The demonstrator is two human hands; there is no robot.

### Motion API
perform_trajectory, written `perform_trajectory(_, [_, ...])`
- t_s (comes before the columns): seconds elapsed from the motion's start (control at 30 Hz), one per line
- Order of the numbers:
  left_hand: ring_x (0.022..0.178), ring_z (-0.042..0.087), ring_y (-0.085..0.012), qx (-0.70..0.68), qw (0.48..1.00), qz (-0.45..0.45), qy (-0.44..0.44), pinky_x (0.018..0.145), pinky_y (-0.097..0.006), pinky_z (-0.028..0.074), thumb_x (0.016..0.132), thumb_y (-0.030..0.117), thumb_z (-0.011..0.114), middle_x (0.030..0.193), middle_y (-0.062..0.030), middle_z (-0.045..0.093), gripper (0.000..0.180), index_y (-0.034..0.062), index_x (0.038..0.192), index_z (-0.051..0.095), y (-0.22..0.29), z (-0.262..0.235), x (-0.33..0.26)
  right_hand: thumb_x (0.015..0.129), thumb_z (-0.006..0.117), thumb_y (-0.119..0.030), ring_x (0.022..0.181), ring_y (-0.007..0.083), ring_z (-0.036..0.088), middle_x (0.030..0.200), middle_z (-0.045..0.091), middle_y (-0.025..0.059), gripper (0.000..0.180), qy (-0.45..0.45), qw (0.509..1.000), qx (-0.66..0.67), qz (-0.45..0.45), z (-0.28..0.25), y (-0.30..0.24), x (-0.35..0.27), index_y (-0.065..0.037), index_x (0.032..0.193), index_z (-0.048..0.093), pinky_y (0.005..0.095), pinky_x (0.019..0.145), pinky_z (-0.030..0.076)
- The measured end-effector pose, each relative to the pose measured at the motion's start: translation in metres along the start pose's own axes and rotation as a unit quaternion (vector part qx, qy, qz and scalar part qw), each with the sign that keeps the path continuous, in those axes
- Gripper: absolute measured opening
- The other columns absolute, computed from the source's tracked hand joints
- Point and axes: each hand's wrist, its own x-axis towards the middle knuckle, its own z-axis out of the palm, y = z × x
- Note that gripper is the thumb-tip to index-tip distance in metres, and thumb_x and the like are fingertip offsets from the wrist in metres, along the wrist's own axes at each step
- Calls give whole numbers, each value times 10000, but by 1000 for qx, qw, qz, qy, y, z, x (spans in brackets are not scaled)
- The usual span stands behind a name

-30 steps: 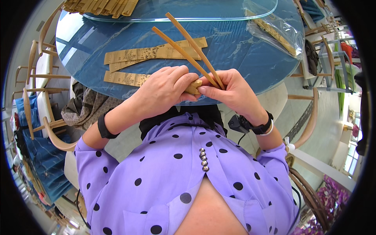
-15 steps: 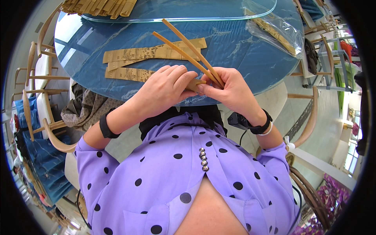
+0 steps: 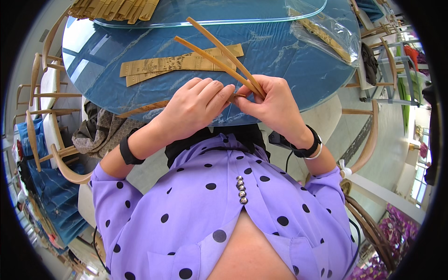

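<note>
A pair of light-brown wooden chopsticks (image 3: 212, 58) stands out from my right hand (image 3: 268, 98), which is closed around their lower ends. The tips spread apart and point to the far left, over the table. My left hand (image 3: 198, 100) is closed on a brown paper chopstick sleeve (image 3: 142, 108). One end of that sleeve shows past the left wrist; the other end meets my right thumb and fingers. Its middle is hidden beneath the left hand. Beyond my hands, flat brown paper sleeves (image 3: 158, 64) with dark printing lie overlapping on the table.
The blue marbled round table (image 3: 280, 60) carries a raised glass turntable (image 3: 224, 19) on its far side. A pile of brown sleeves (image 3: 114, 9) sits at the far left. At the far right lies a clear plastic bag (image 3: 326, 37) with brown paper inside. Wooden chairs (image 3: 70, 161) flank me.
The sleeve in my left hand, formerly flat beside the others, has come up off the table and shifted nearer me, tilted. The chopsticks have moved slightly to the left.
</note>
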Motion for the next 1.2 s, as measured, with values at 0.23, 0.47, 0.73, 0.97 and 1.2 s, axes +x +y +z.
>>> perform_trajectory(0.23, [867, 638, -222, 0, 998, 28, 50, 806, -351, 518, 833, 140, 756, 959, -83, 611, 381, -19, 1148, 613, -7, -1, 11, 875, 790, -45, 636, 0, 517, 728, 650, -26, 128, -7, 997, 74, 4, -2, 8, 7, 29, 922, 696, 166, 561, 416])
perform_trajectory(0.47, [806, 616, -205, -14, 999, 7, 29, 737, -335, 485, 847, 163, 755, 912, -54, 592, 350, 16, 1132, 616, -4, -4, 9, 857, 799, -89, 600, 13, 463, 676, 604, -25, 153, 9, 1000, -6, -21, -4, -4, 8, 20, 894, 697, 204, 522, 367])
perform_trajectory(0.73, [848, 610, -236, -36, 999, -31, 26, 768, -354, 492, 838, 163, 771, 942, -75, 596, 348, 26, 1112, 605, -11, -10, 5, 891, 793, -235, 549, 93, 484, 647, 580, 44, 260, 6, 995, -95, -21, -13, -13, 6, 7, 885, 700, 264, 513, 378])
perform_trajectory(0.97, [914, 636, -301, -7, 996, -51, 75, 848, -416, 524, 828, 150, 791, 1001, -115, 625, 375, 24, 1127, 604, -24, -21, -4, 950, 727, -214, 578, 144, 519, 695, 574, 39, 189, 131, 949, -198, -209, -52, 11, -18, -34, 900, 699, 278, 499, 371])
perform_trajectory(1.2, [952, 645, -315, -38, 995, -74, 56, 873, -423, 529, 841, 150, 788, 1022, -129, 634, 361, 31, 1130, 607, -25, -28, -2, 870, 786, -261, 580, 174, 545, 705, 565, 22, 219, 212, 784, -444, -378, -68, 18, -23, -66, 917, 699, 301, 480, 413])
